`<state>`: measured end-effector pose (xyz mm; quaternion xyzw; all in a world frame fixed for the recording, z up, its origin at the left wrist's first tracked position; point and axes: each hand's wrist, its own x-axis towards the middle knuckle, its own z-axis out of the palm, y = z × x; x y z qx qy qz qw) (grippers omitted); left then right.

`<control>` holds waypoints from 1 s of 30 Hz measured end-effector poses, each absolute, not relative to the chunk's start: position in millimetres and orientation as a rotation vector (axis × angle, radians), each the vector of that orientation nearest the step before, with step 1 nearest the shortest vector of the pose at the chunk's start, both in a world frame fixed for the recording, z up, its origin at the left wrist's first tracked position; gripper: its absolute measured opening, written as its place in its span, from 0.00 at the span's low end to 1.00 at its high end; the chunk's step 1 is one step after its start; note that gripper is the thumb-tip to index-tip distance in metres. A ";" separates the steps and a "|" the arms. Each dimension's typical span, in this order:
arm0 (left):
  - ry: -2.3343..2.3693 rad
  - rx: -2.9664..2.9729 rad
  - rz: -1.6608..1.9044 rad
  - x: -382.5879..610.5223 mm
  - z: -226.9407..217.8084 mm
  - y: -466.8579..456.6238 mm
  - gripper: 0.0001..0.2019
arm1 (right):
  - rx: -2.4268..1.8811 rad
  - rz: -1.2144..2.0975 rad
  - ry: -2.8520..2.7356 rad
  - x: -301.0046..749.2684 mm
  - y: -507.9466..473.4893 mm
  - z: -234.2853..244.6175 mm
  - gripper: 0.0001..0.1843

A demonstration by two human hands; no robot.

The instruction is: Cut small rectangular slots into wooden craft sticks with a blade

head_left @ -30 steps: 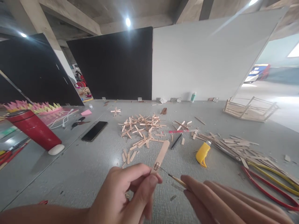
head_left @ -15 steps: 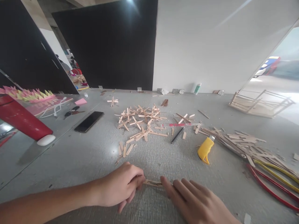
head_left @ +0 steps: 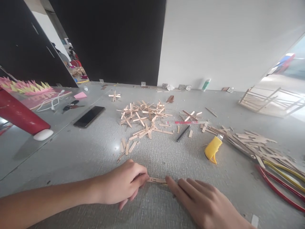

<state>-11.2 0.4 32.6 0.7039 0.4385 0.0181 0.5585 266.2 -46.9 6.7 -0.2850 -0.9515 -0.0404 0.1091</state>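
My left hand [head_left: 126,183] pinches the left end of a notched popsicle stick [head_left: 157,180] between thumb and fingers, just above the table. My right hand [head_left: 202,198] has its fingertips on the right end of that stick, which they partly cover; its thumb is hidden. Whether the piece is one stick or two laid together, I cannot tell. Ahead of my hands lies a pile of popsicle sticks [head_left: 147,113], many crossed into star shapes. Several short cut pieces [head_left: 127,147] lie just beyond my left hand.
To the right are a yellow cutter [head_left: 213,149], red-handled pliers or shears [head_left: 277,187] and a heap of sticks [head_left: 254,141]. A black pen [head_left: 183,133] lies mid-table. At left are a phone [head_left: 90,116] and a red bottle [head_left: 23,111]. Panels [head_left: 114,41] stand behind.
The view has shifted slightly, so objects on the table sit a little higher in the picture. The stick looks straighter between my hands; both hands keep nearly the same hold.
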 end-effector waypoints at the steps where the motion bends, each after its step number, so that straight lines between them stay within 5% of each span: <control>1: 1.027 1.667 0.047 -11.2 33.3 0.6 0.20 | -0.840 -0.110 -2.799 266.3 -47.4 7.6 0.25; 30: 1.020 1.659 0.003 -15.0 29.1 2.8 0.20 | -0.827 -0.118 -2.783 264.6 -45.5 7.8 0.26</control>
